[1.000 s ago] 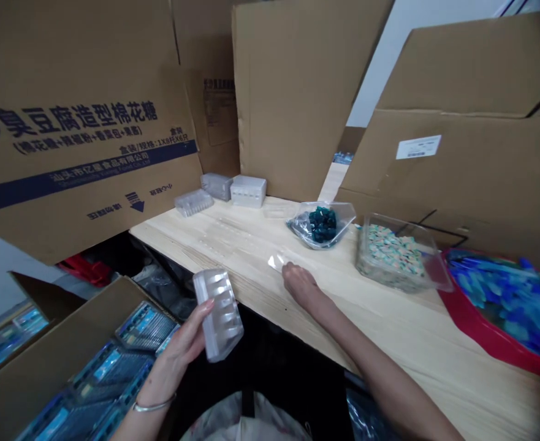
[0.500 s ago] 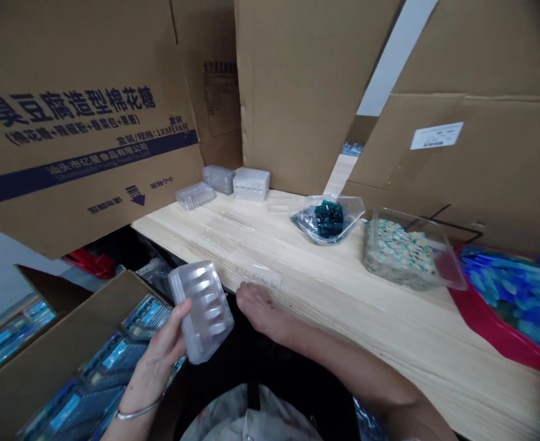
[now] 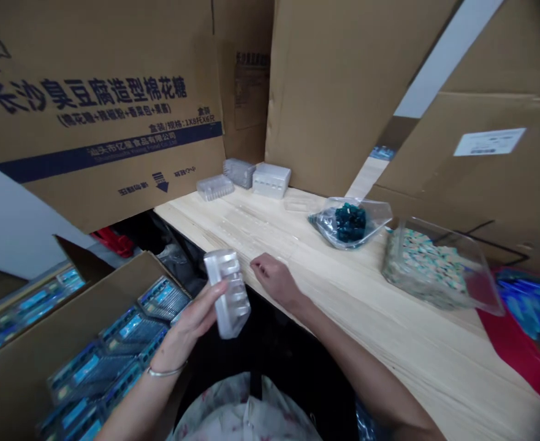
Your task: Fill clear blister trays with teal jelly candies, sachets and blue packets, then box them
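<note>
My left hand (image 3: 201,311) grips a stack of clear plastic blister trays (image 3: 230,293) with moulded ridges. The stack is tilted, just off the front edge of the wooden table (image 3: 343,306). Close to its right, my right hand (image 3: 274,278) is at the table edge with its fingers curled in. Whatever those fingers may hold is hidden. More clear tray stacks, one at the left (image 3: 215,187), one behind it (image 3: 239,172) and a whiter one (image 3: 271,179), sit at the table's far corner.
An open carton (image 3: 127,269) of blue-labelled packs stands at lower left. Along the table's back are a bag of dark teal pieces (image 3: 350,222), a clear tub (image 3: 403,288) of pale packets and a red basin (image 3: 513,349) of blue packets. Large cardboard boxes (image 3: 334,79) wall the back.
The view has swung left, so the scene sits further right. My left hand has turned the tray stack more edge-on and nearer my right hand, whose fingers have curled in further.
</note>
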{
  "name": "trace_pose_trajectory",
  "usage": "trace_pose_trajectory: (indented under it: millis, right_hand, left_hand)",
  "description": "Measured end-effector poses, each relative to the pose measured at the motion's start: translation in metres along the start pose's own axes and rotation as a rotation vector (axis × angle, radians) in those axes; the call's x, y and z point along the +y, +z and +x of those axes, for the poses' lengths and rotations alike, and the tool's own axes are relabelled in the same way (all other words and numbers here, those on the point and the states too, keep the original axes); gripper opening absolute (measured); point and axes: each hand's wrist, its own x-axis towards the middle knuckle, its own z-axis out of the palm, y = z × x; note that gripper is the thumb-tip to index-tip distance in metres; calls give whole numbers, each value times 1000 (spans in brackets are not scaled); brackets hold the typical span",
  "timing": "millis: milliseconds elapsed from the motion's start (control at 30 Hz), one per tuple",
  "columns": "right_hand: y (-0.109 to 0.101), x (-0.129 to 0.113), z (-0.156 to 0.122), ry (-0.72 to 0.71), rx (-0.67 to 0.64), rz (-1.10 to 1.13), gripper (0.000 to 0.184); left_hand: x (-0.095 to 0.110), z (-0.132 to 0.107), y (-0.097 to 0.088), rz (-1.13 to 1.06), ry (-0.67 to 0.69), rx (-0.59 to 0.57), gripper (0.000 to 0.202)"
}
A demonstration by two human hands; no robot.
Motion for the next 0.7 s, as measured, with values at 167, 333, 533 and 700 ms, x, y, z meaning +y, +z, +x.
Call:
trace_pose_trajectory:
  millis: [167, 333, 533, 700]
  right_hand:
    - [-49, -31, -14, 173, -62, 757, 26]
    - [-61, -26, -29, 246, -41, 942, 26]
    - [-67, -17, -42, 261, -7, 1022, 27]
    - [-70, -18, -50, 210, 26, 1013, 26]
  left_hand:
    - [-5, 14, 36, 147, 129, -194, 56]
    - [-19, 28, 61, 239, 194, -328, 61]
    - [-29, 28, 74, 244, 150, -362, 58]
    - [-33, 28, 78, 246, 125, -336, 53]
